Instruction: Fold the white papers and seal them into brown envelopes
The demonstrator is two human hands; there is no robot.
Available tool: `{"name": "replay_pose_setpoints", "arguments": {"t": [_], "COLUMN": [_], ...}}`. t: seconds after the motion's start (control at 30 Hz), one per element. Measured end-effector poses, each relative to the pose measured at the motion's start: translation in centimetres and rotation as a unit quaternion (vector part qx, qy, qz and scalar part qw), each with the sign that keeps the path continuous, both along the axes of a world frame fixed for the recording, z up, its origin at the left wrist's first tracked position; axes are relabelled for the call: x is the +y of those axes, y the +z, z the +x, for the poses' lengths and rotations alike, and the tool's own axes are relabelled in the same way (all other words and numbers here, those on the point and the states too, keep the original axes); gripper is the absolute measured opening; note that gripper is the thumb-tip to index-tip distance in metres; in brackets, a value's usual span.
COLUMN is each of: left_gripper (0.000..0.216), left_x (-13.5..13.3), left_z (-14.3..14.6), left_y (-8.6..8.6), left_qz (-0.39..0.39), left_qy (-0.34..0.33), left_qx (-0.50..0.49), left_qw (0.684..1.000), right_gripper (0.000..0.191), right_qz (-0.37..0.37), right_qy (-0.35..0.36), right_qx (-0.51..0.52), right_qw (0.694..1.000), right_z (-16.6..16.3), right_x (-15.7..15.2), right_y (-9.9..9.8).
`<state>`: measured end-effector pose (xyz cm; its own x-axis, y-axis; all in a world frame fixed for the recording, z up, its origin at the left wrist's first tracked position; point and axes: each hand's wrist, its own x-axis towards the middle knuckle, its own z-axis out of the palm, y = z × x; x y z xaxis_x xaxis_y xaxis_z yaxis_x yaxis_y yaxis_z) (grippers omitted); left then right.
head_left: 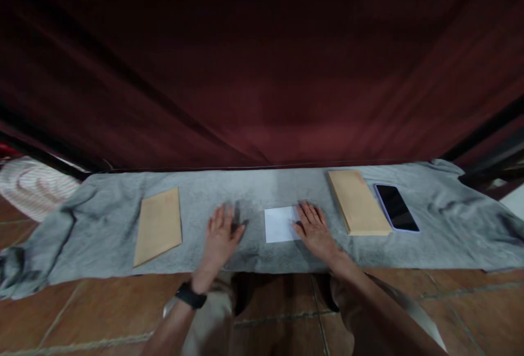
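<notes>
A small white sheet of paper lies on a grey towel spread on the floor. My right hand rests flat with its fingers stretched out, covering the paper's right edge. My left hand lies open and flat on the towel just left of the paper, apart from it; a black watch sits on that wrist. A single brown envelope lies further left. A stack of brown envelopes lies to the right of my right hand.
A dark phone lies face up right of the envelope stack. A dark red curtain hangs behind the towel. Brown floor tiles run in front. Striped cloth shows at far left.
</notes>
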<state>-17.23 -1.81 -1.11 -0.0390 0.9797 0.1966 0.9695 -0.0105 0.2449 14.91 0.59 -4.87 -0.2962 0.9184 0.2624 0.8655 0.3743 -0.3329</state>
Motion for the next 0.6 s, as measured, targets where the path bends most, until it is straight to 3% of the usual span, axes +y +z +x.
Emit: {"name": "replay_pose_setpoints", "arguments": {"t": [0.07, 0.13, 0.2, 0.37, 0.47, 0.6], "left_gripper": [0.066, 0.063, 0.066, 0.063, 0.062, 0.038], "left_x": [-0.7, -1.7, -2.9, -4.1, -3.4, -2.7], "left_z": [-5.7, -10.8, -14.4, -17.0, -17.1, -17.6], "left_y": [1.3, 2.4, 3.2, 3.5, 3.6, 4.7], "left_qz": [0.010, -0.015, -0.030, -0.079, -0.047, 0.022], "left_qy": [0.150, 0.311, 0.377, 0.385, 0.406, 0.411], "left_qx": [-0.003, -0.003, -0.001, -0.015, -0.059, -0.141], "left_qw": [0.989, 0.950, 0.926, 0.919, 0.911, 0.900], "right_gripper": [0.056, 0.055, 0.054, 0.051, 0.050, 0.048], "right_qz": [-0.004, -0.008, -0.011, -0.015, -0.007, 0.013], "right_qy": [0.004, 0.009, 0.017, 0.032, 0.038, 0.039], "right_qx": [0.010, 0.013, 0.010, 0.008, 0.008, 0.028], "right_qw": [1.000, 1.000, 1.000, 0.999, 0.999, 0.999], "right_z": [0.1, 0.0, -0.2, -1.1, -1.3, -1.2], "right_x": [0.2, 0.4, 0.5, 0.5, 0.5, 0.8], "right_y": [0.2, 0.5, 0.6, 0.1, -0.4, -0.7]}}
